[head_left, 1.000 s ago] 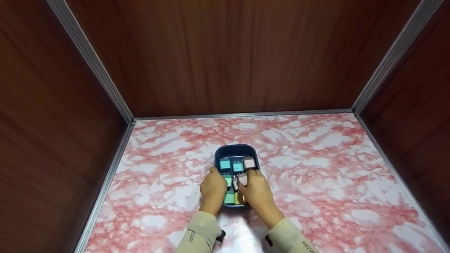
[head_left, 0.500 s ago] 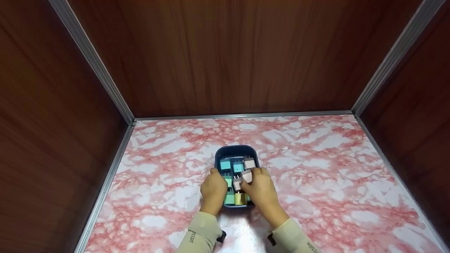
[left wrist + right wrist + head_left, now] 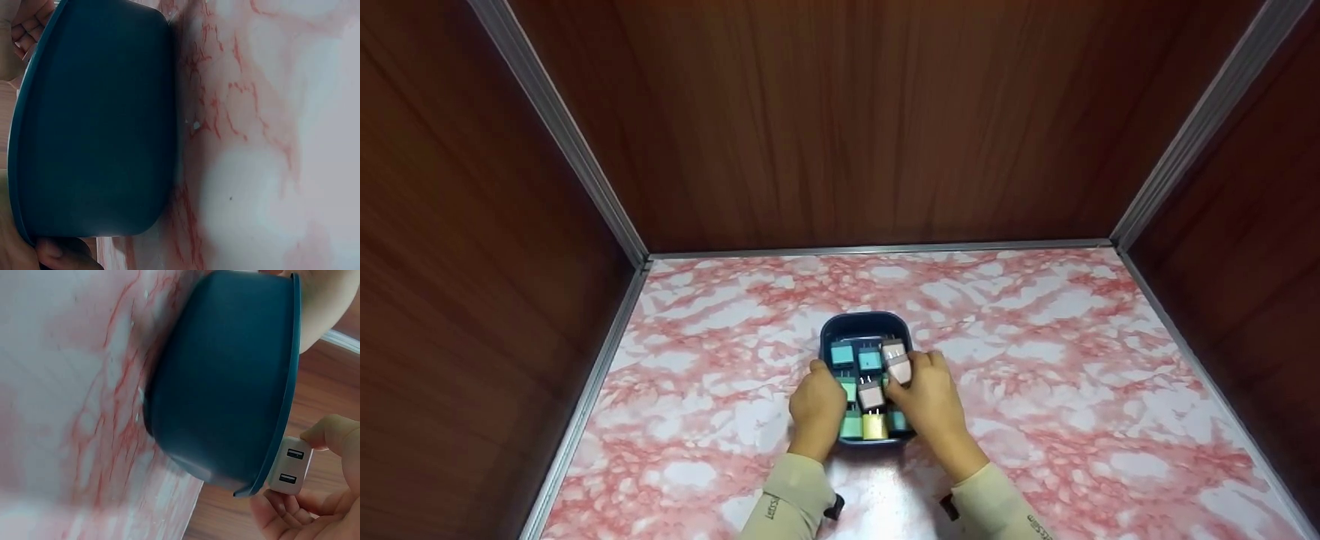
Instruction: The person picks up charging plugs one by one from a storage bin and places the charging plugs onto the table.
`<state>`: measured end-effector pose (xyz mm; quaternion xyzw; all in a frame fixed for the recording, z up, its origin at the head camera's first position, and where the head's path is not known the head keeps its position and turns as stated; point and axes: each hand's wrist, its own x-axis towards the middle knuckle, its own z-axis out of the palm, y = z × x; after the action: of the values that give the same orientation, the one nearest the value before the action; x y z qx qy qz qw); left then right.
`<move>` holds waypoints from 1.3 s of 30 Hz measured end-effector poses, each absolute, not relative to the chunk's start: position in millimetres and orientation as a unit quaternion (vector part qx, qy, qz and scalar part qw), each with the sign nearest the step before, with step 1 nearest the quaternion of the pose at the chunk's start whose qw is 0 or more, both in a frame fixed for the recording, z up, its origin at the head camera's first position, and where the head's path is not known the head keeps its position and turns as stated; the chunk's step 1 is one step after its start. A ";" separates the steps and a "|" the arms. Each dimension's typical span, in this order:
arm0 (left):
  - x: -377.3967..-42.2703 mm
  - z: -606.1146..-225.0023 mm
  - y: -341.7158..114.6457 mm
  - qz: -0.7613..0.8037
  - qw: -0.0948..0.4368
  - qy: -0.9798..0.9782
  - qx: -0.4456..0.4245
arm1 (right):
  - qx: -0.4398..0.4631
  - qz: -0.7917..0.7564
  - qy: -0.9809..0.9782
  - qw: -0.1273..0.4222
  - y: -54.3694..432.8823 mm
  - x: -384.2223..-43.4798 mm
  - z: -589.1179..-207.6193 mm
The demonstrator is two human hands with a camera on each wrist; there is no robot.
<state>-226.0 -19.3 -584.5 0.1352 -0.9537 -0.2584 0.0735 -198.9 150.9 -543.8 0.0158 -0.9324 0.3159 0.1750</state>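
A dark blue plastic bin (image 3: 864,324) holds several USB charger plugs with metal prongs. My left hand (image 3: 816,405) grips the bin's left rim; the left wrist view shows a thumb (image 3: 53,250) at the bin's corner. My right hand (image 3: 934,397) pinches a pale pink charger plug (image 3: 898,370) at the right rim. Its two USB ports face the right wrist camera (image 3: 289,466). Inside the bin lie blue plugs (image 3: 841,355) at the back, green plugs (image 3: 847,390) on the left, another pale pink plug (image 3: 871,394) in the middle and a yellow plug (image 3: 875,426) in front.
The bin stands on a table (image 3: 697,375) with a red and white marbled top. Dark wood panels (image 3: 877,120) with grey metal edging (image 3: 877,247) enclose it at the back and both sides.
My right hand has moved right with the pale pink charger plug, from mid-bin to the right rim. More of the yellow and middle pink plugs shows. The left hand stays at the bin.
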 end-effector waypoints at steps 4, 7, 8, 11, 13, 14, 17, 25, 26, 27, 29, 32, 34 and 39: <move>-225.8 -584.9 -19.1 -0.255 0.077 -0.955 0.134 | 0.006 0.322 -0.932 0.169 156.9 -201.9 -543.7; -225.7 -585.5 -18.7 -0.252 0.081 -0.955 0.135 | 0.001 0.321 -0.931 0.171 160.9 -204.3 -543.5; -225.5 -585.4 -18.5 -0.252 0.082 -0.955 0.136 | 0.000 0.321 -0.931 0.174 162.1 -205.1 -543.5; -225.7 -585.0 -18.2 -0.252 0.079 -0.955 0.138 | -0.007 0.322 -0.930 0.178 165.4 -207.5 -542.8; -226.2 -585.0 -18.4 -0.251 0.073 -0.955 0.138 | -0.014 0.323 -0.929 0.178 167.8 -209.4 -542.4; -226.4 -584.8 -18.5 -0.251 0.069 -0.955 0.139 | -0.018 0.324 -0.929 0.177 168.9 -210.4 -542.2; -226.9 -584.9 -18.7 -0.249 0.062 -0.956 0.139 | -0.026 0.326 -0.929 0.170 172.7 -213.4 -541.8; -226.3 -584.5 -18.1 -0.249 0.062 -0.956 0.140 | -0.042 0.336 -0.929 0.149 182.4 -220.1 -541.5; -226.3 -584.9 -18.0 -0.249 0.063 -0.956 0.140 | -0.045 0.338 -0.929 0.144 183.3 -220.8 -541.5; -226.4 -585.4 -17.9 -0.249 0.064 -0.956 0.139 | -0.049 0.339 -0.929 0.141 184.3 -221.4 -541.4; -226.2 -585.8 -17.8 -0.251 0.064 -0.956 0.137 | -0.053 0.340 -0.928 0.139 186.0 -223.0 -541.8; -225.3 -585.8 -17.9 -0.257 0.069 -0.954 0.136 | -0.057 0.342 -0.926 0.148 188.0 -225.9 -543.1; -224.8 -585.6 -17.9 -0.259 0.073 -0.954 0.134 | -0.060 0.344 -0.924 0.153 189.7 -228.3 -544.8; -225.2 -585.5 -17.6 -0.258 0.077 -0.954 0.134 | -0.077 0.358 -0.920 0.141 195.5 -234.5 -550.5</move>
<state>-225.2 -17.6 -585.5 0.1345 -0.9537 -0.2575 0.0773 -234.5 195.5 -550.5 -0.0770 -0.9199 0.3579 0.1408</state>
